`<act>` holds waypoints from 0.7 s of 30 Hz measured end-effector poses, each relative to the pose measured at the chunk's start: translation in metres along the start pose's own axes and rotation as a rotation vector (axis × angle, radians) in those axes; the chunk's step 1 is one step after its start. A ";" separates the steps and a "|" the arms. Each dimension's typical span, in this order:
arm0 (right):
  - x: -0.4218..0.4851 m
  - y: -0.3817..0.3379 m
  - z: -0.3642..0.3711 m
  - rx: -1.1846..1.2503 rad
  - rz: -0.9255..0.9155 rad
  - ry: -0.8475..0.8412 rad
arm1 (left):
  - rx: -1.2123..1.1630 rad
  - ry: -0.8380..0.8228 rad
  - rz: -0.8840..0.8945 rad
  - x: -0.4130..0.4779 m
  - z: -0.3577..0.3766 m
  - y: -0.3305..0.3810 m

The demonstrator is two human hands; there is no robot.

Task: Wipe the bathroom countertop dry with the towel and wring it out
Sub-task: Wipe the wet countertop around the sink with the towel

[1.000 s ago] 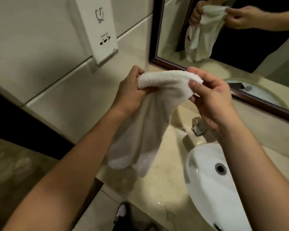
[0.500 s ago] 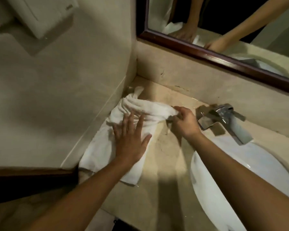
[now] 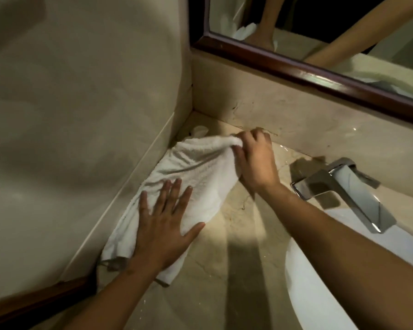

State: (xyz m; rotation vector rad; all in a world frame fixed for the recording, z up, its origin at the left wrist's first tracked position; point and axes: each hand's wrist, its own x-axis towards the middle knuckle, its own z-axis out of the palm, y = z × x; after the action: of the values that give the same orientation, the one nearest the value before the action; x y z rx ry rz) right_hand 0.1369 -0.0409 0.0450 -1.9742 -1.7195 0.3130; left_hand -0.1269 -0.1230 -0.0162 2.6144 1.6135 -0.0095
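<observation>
Head view: wiping looks to be the step in hand. The towel (image 3: 200,167) lies spread on the surface (image 3: 236,258), tucked into the corner against the side wall (image 3: 81,115). The left grip (image 3: 163,227) is flat and open, pressing it down. The right grip (image 3: 255,160) pinches its far edge. Next, I'd judge, comes a sweep toward the basin (image 3: 343,282). The faucet (image 3: 343,186) stands in that path. Wringing is not yet done.

A chrome faucet (image 3: 343,184) overhangs the white basin (image 3: 301,301) below a wood-framed mirror (image 3: 296,72).
</observation>
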 end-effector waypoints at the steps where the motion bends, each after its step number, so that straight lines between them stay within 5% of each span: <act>1: 0.010 -0.003 -0.005 -0.028 -0.036 0.014 | 0.001 0.003 -0.008 0.000 -0.002 -0.004; 5: 0.028 -0.031 0.001 -0.230 0.048 0.003 | -0.004 0.023 -0.143 -0.004 -0.007 -0.005; 10: 0.003 -0.051 0.059 -0.135 -0.036 -0.427 | -0.029 -0.008 -0.175 -0.002 -0.005 -0.004; 21: 0.061 -0.028 0.099 -0.121 -0.366 -0.289 | -0.044 0.005 -0.206 0.035 -0.002 -0.002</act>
State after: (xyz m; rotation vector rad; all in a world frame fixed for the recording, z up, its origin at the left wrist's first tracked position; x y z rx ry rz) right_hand 0.0756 0.0422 -0.0156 -1.7085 -2.2877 0.3841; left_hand -0.1132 -0.0905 -0.0155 2.4063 1.8545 0.0210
